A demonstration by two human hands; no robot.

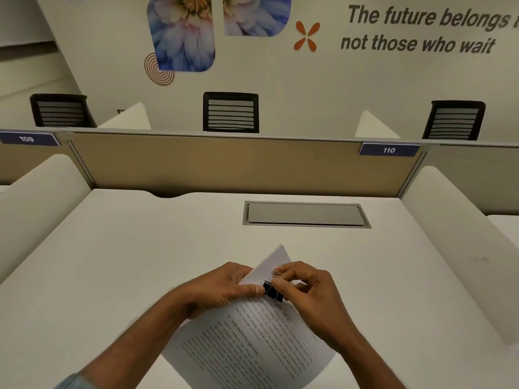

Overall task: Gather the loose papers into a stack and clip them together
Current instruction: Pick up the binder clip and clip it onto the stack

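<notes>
Two hands on paper stack (247, 341), held just above bench (140, 248). Left hand (222, 287) grip closed on stack's top edge; right hand (311, 290) fingers pinch binder clip (273, 291) seated on that edge.

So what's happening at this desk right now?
A person is fastening a stack of printed papers with a black binder clip. The left hand grips the stack near its top edge, while the right hand pinches the clip and its silver wire handle. The clip sits on the edge of the papers, which are held tilted above the white desk. No other loose sheets show on the desk.
</notes>
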